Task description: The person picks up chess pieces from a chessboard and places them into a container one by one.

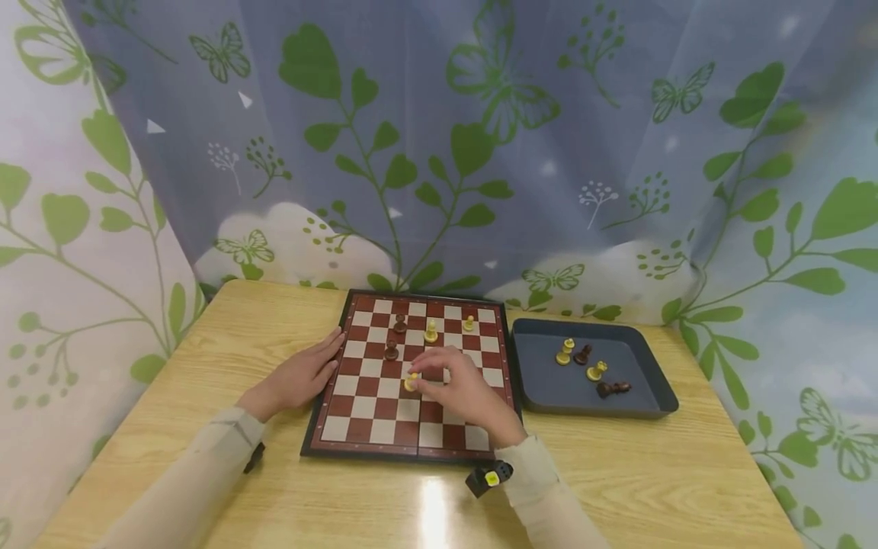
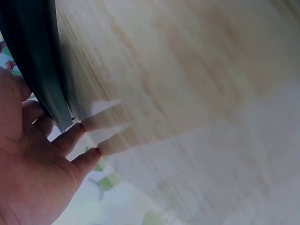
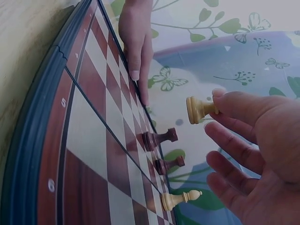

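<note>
My right hand (image 1: 456, 385) pinches a light chess piece (image 3: 199, 110) between thumb and index finger, its top hidden by the fingertips. In the right wrist view the piece hangs above the chessboard (image 3: 89, 126), base toward the board. My left hand (image 1: 302, 375) lies on the table along the board's left edge, fingers extended, with fingertips at the frame in the left wrist view. On the board stand two dark chess pieces (image 1: 391, 350), a light bishop (image 1: 430, 332) and a light pawn (image 1: 469, 323) near the far right corner.
Right of the board sits a dark grey tray (image 1: 542, 393). In it, a light king (image 1: 565, 351) and a light piece (image 1: 597, 371) stand near a small dark piece (image 1: 583, 354) and a fallen dark piece (image 1: 613, 389). A patterned curtain (image 1: 411, 252) hangs behind the wooden table (image 1: 370, 503).
</note>
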`<state>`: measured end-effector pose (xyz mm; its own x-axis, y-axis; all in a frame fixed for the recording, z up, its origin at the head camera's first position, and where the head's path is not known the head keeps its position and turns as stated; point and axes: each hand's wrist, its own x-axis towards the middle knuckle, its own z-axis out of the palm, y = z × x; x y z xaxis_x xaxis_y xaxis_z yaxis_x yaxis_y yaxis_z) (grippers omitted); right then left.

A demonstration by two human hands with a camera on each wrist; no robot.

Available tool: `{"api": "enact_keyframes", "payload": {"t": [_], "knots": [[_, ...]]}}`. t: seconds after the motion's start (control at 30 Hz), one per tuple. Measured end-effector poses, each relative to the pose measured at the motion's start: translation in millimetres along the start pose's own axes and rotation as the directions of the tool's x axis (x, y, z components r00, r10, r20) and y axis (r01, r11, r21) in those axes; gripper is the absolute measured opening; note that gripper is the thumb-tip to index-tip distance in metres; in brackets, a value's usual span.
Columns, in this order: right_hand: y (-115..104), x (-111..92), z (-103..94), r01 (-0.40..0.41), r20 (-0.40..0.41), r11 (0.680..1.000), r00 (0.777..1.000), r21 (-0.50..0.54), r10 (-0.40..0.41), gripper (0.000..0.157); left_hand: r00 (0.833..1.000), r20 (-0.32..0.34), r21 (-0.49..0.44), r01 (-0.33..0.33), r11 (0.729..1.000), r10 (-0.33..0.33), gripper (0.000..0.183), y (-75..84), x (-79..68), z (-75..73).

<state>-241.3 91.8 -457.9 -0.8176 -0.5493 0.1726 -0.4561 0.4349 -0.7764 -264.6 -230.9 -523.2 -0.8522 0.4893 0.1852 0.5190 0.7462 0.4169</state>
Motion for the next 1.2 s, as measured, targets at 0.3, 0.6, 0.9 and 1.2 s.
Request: {"api": "enact_keyframes", "payload": {"t": [0.3, 0.6, 0.9, 1.2], "knots": [[13.3, -4.4, -7.5, 0.006, -0.042, 1.000, 0.999, -0.023, -0.007, 0.019, 1.000, -0.010, 0.001, -0.001, 1.000, 0.001, 0.054, -1.3, -0.4, 1.0], [22.1, -13.0, -18.4, 0.003, -0.053, 0.999, 0.999, -0.054, -0.006, 0.015, 0.999, 0.034, 0.001, 0.037, 0.999, -0.037, 0.053, 0.7, -0.5, 0.1], [29.4, -22.9, -29.6, -0.037, -0.080, 0.999, 0.996, -0.040, 0.033, 0.018, 0.998, 0.040, -0.012, 0.045, 0.999, -0.044, 0.053, 4.3, -0.4, -2.5], [35.9, -30.4, -41.7, -0.041, -0.107, 0.988, 0.994, -0.148, 0.026, 0.018, 0.999, 0.032, 0.001, 0.028, 1.000, -0.028, 0.053, 3.0, 0.7, -4.1]]}}
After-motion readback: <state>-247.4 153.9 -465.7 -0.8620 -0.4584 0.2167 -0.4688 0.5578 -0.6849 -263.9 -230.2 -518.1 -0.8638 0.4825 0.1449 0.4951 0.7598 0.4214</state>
